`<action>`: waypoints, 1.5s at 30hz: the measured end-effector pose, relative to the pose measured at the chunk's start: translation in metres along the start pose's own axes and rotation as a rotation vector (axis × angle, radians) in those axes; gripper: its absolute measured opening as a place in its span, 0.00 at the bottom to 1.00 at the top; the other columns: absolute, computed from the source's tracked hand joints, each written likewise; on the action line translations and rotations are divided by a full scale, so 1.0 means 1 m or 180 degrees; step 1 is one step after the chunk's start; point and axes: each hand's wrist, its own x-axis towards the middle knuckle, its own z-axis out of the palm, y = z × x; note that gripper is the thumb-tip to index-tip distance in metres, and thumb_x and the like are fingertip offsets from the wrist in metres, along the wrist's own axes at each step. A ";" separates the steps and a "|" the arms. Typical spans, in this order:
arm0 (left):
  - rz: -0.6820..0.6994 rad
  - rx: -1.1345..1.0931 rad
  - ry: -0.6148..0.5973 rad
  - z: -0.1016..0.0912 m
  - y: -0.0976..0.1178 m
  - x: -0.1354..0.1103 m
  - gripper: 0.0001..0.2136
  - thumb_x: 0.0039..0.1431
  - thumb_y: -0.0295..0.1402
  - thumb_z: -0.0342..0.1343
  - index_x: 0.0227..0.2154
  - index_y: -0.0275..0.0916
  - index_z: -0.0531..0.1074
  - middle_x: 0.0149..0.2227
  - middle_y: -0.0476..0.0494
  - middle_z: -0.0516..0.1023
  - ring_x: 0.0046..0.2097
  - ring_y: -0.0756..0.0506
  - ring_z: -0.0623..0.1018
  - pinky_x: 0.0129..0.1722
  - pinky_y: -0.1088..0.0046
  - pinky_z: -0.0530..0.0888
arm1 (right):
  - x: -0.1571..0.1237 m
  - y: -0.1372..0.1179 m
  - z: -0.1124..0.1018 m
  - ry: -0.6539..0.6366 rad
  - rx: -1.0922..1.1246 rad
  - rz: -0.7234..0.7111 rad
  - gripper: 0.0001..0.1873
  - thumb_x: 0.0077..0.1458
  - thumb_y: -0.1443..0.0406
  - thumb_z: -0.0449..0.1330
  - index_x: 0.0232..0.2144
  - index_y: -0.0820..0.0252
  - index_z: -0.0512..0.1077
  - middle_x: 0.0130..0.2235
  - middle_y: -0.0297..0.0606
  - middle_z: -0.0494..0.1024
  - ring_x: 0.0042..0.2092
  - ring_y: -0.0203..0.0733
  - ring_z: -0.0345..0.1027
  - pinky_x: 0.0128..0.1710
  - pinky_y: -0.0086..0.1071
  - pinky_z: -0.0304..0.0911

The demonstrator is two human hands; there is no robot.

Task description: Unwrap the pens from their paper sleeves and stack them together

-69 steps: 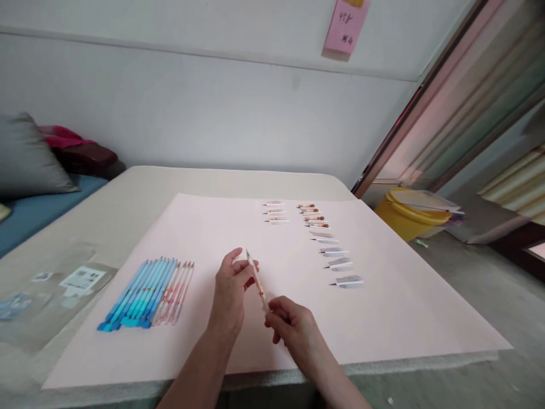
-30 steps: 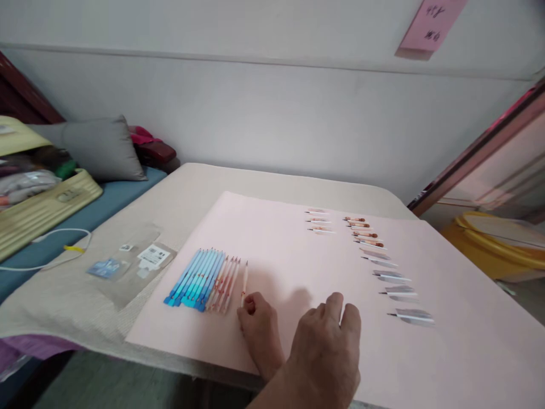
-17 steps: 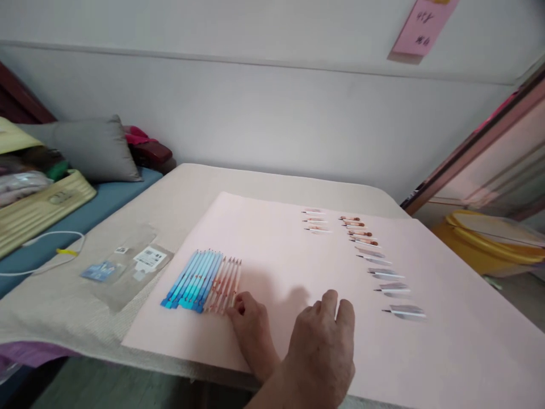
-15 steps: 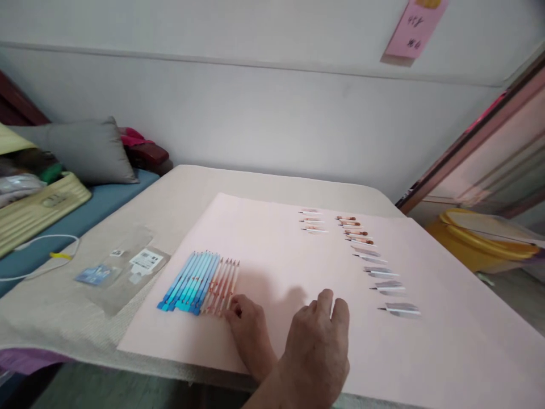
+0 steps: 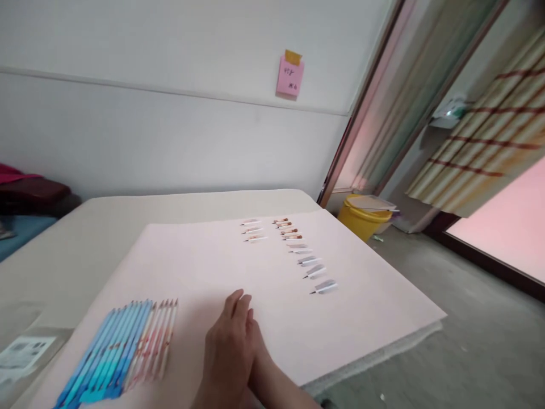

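Observation:
My left hand [image 5: 226, 343] is in front, just over the pink sheet [image 5: 366, 318], its fingers reaching forward and slightly bent, with nothing visible in them. Pressed against its right side is my right hand [image 5: 258, 342], whose fingers are mostly hidden behind the left. To their left lies a tight row of blue pens [image 5: 121, 335], points away from me. Several pale pens with reddish prints [image 5: 154, 341] continue that row. Farther right and back are slim white sticks with dark points [image 5: 326, 287], spaced out in two columns, some with grey or brown patches.
A clear plastic packet with a white label [image 5: 25, 352] lies at the left on the cream table cover [image 5: 187, 209]. Behind the table is a white wall with a pink note [image 5: 290, 76]. A yellow bin [image 5: 361, 221] stands on the floor beyond the right corner.
The view has swung right. My right hand has left the end of the pale pen row and come against my left hand. The pens and sticks keep their arrangement.

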 end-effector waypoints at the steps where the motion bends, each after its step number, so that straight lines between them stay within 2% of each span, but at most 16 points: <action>1: -0.0088 -0.0160 0.0000 -0.001 -0.001 0.002 0.13 0.58 0.31 0.43 0.42 0.40 0.70 0.49 0.41 0.71 0.46 0.43 0.74 0.42 0.67 0.71 | 0.002 0.010 -0.008 -0.0066 0.0086 -0.0010 0.12 0.56 0.68 0.51 0.34 0.57 0.75 0.30 0.37 0.76 0.32 0.39 0.68 0.30 0.28 0.60; 3: -0.0303 -0.0508 -0.0076 -0.001 -0.003 0.007 0.13 0.58 0.34 0.43 0.41 0.39 0.70 0.47 0.41 0.73 0.44 0.44 0.75 0.41 0.67 0.72 | 0.008 0.030 -0.025 -0.0121 0.0091 -0.0027 0.12 0.56 0.68 0.50 0.31 0.57 0.74 0.30 0.34 0.75 0.31 0.36 0.68 0.30 0.26 0.60; 6: -0.0709 -0.0956 -0.0287 0.003 -0.004 0.013 0.13 0.57 0.37 0.46 0.40 0.39 0.70 0.40 0.42 0.76 0.37 0.45 0.76 0.38 0.68 0.72 | 0.028 0.057 -0.048 -0.0101 -0.0412 0.0271 0.13 0.57 0.70 0.48 0.31 0.59 0.72 0.33 0.36 0.75 0.35 0.35 0.68 0.33 0.25 0.59; 7: -0.0844 -0.1061 -0.0359 0.005 -0.004 0.015 0.13 0.56 0.38 0.47 0.40 0.39 0.70 0.38 0.43 0.76 0.36 0.45 0.76 0.37 0.67 0.72 | 0.040 0.065 -0.055 -0.0140 -0.0706 0.0289 0.13 0.58 0.69 0.46 0.33 0.59 0.72 0.34 0.37 0.75 0.35 0.35 0.68 0.34 0.25 0.59; 10: -0.1117 -0.1272 -0.0510 0.012 -0.005 0.019 0.15 0.55 0.41 0.48 0.39 0.39 0.71 0.34 0.43 0.77 0.34 0.45 0.76 0.36 0.67 0.71 | 0.088 0.084 -0.067 -0.0142 -0.0961 0.0175 0.13 0.58 0.70 0.46 0.38 0.59 0.70 0.40 0.39 0.74 0.41 0.37 0.67 0.39 0.27 0.59; 14: -0.1147 -0.1394 -0.0636 0.018 -0.005 0.022 0.15 0.54 0.42 0.49 0.38 0.38 0.72 0.34 0.42 0.77 0.33 0.45 0.76 0.35 0.68 0.71 | 0.160 0.101 -0.063 -0.0319 -0.1232 -0.0058 0.17 0.55 0.75 0.47 0.44 0.61 0.67 0.46 0.43 0.71 0.49 0.40 0.61 0.46 0.31 0.57; 17: -0.1128 -0.1407 -0.0678 0.019 -0.007 0.024 0.15 0.53 0.42 0.49 0.37 0.38 0.72 0.33 0.42 0.78 0.32 0.45 0.76 0.33 0.68 0.71 | 0.199 0.111 -0.050 -0.0510 -0.1375 -0.0233 0.15 0.57 0.72 0.50 0.47 0.62 0.66 0.49 0.43 0.68 0.52 0.43 0.59 0.48 0.36 0.58; 20: -0.1162 -0.1387 -0.0706 0.020 -0.011 0.025 0.15 0.52 0.42 0.49 0.37 0.38 0.73 0.33 0.42 0.78 0.32 0.44 0.76 0.32 0.69 0.71 | 0.220 0.118 -0.037 -0.0668 -0.1489 -0.0308 0.16 0.58 0.63 0.53 0.48 0.62 0.65 0.49 0.42 0.68 0.48 0.44 0.64 0.45 0.43 0.63; 23: -0.1203 -0.1352 -0.0738 0.020 -0.013 0.026 0.16 0.53 0.42 0.49 0.38 0.38 0.73 0.33 0.41 0.78 0.32 0.44 0.76 0.33 0.68 0.71 | 0.227 0.122 -0.032 -0.0737 -0.1572 -0.0302 0.17 0.58 0.61 0.54 0.48 0.62 0.65 0.49 0.42 0.68 0.45 0.42 0.66 0.43 0.42 0.65; 26: -0.1241 -0.1329 -0.0744 0.019 -0.011 0.027 0.16 0.53 0.42 0.49 0.38 0.38 0.73 0.33 0.42 0.78 0.33 0.44 0.76 0.33 0.68 0.71 | 0.222 0.121 -0.035 -0.0771 -0.1610 -0.0268 0.17 0.58 0.61 0.54 0.48 0.62 0.65 0.48 0.42 0.68 0.46 0.43 0.66 0.44 0.43 0.64; 29: -0.1291 -0.1301 -0.0773 0.018 -0.008 0.029 0.16 0.53 0.42 0.49 0.38 0.38 0.73 0.32 0.43 0.78 0.32 0.44 0.76 0.33 0.69 0.70 | 0.203 0.116 -0.041 -0.0792 -0.1596 -0.0178 0.13 0.60 0.63 0.51 0.44 0.63 0.68 0.46 0.44 0.69 0.47 0.43 0.64 0.45 0.40 0.61; 32: -0.1375 -0.1201 -0.0822 0.015 -0.007 0.031 0.16 0.52 0.42 0.49 0.38 0.38 0.72 0.30 0.44 0.77 0.32 0.44 0.76 0.33 0.69 0.70 | 0.164 0.107 -0.048 -0.0750 -0.1558 -0.0044 0.13 0.61 0.67 0.47 0.43 0.62 0.70 0.44 0.46 0.70 0.46 0.43 0.62 0.43 0.37 0.57; 38: -0.1386 -0.1043 -0.1058 0.009 -0.010 0.032 0.17 0.52 0.42 0.48 0.40 0.39 0.71 0.31 0.44 0.78 0.34 0.43 0.76 0.36 0.67 0.69 | 0.052 0.082 -0.065 -0.0677 -0.1457 0.0258 0.14 0.61 0.66 0.45 0.41 0.60 0.69 0.41 0.45 0.70 0.43 0.44 0.61 0.40 0.36 0.55; 40: -0.1295 -0.1012 -0.1208 0.010 -0.009 0.030 0.17 0.53 0.42 0.48 0.40 0.38 0.71 0.32 0.43 0.78 0.36 0.43 0.76 0.37 0.67 0.69 | 0.024 0.074 -0.069 -0.0652 -0.1422 0.0354 0.14 0.61 0.66 0.45 0.41 0.59 0.69 0.41 0.44 0.70 0.43 0.44 0.61 0.40 0.36 0.55; 42: -0.1132 -0.0900 -0.1376 0.012 -0.007 0.028 0.16 0.53 0.41 0.47 0.40 0.38 0.71 0.35 0.42 0.78 0.37 0.43 0.76 0.39 0.68 0.69 | 0.005 0.069 -0.071 -0.0619 -0.1363 0.0421 0.13 0.61 0.66 0.45 0.41 0.58 0.69 0.41 0.43 0.70 0.43 0.44 0.61 0.40 0.36 0.55; 45: -0.0839 -0.0450 -0.1663 0.018 -0.004 0.021 0.15 0.56 0.38 0.44 0.41 0.37 0.70 0.41 0.40 0.76 0.40 0.44 0.76 0.40 0.69 0.68 | -0.005 0.069 -0.073 -0.0589 -0.1254 0.0481 0.11 0.59 0.68 0.48 0.40 0.58 0.68 0.40 0.42 0.70 0.43 0.43 0.61 0.40 0.35 0.56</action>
